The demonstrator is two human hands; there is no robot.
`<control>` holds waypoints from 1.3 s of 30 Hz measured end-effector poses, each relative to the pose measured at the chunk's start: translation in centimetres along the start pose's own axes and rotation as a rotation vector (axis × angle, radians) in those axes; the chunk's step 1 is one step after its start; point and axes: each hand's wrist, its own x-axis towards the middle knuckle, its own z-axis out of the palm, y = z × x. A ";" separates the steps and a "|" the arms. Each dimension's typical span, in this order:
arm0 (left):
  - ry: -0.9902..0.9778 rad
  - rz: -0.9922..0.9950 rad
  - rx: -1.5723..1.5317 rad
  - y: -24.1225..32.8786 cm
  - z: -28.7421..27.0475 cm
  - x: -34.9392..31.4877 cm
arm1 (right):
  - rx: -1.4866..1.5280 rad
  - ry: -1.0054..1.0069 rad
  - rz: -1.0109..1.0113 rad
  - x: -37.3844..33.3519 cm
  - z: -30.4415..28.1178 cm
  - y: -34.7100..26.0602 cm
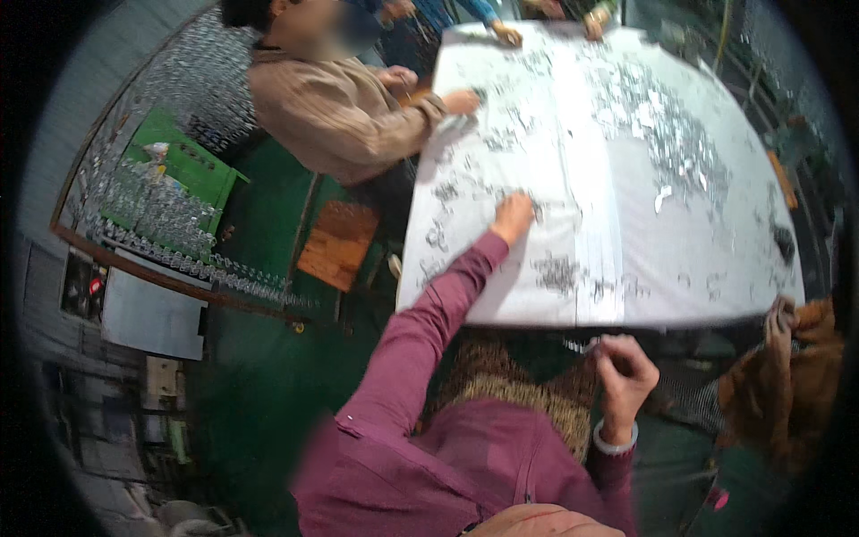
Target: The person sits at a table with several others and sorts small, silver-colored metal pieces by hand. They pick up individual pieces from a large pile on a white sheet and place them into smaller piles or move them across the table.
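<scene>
My left hand (514, 217) reaches onto the white table, its fingers pinched down on the surface among small dark wire-like pieces (488, 192). What the fingertips hold, if anything, is too small to make out. Another cluster of thin dark pieces (557, 274) lies just to the right of that hand, toward the near edge. My right hand (628, 371) is raised above my lap, short of the table's near edge, with its fingers curled together. Small shiny bits (577, 345) show by its fingertips; their kind is unclear.
Flat silvery pieces (662, 125) cover the far right of the white table (644, 259). A person in a tan top (331, 116) works at the left edge; other hands (507, 36) reach in from the far side. A wooden stool (338, 243) and a green board (174, 170) stand left.
</scene>
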 end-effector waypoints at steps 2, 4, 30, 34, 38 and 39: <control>0.130 0.070 0.111 -0.8 2.5 -0.2 | 0.019 -0.002 0.001 -0.1 -0.1 0.9; -0.116 0.009 0.071 0.7 1.1 0.8 | 0.109 0.061 0.078 -0.4 0.0 0.4; 0.210 0.278 -0.420 0.1 -5.6 4.0 | -0.068 0.213 -0.009 1.1 -2.5 0.3; -0.239 0.052 -1.153 10.6 -14.5 -0.7 | -0.091 0.289 -0.023 2.2 -3.0 0.1; -0.461 0.365 -1.421 17.3 -18.8 -6.2 | -0.040 0.252 -0.090 3.3 -3.5 0.3; -0.451 0.382 -1.389 18.3 -18.6 -7.0 | -0.032 0.259 -0.097 3.4 -3.6 0.4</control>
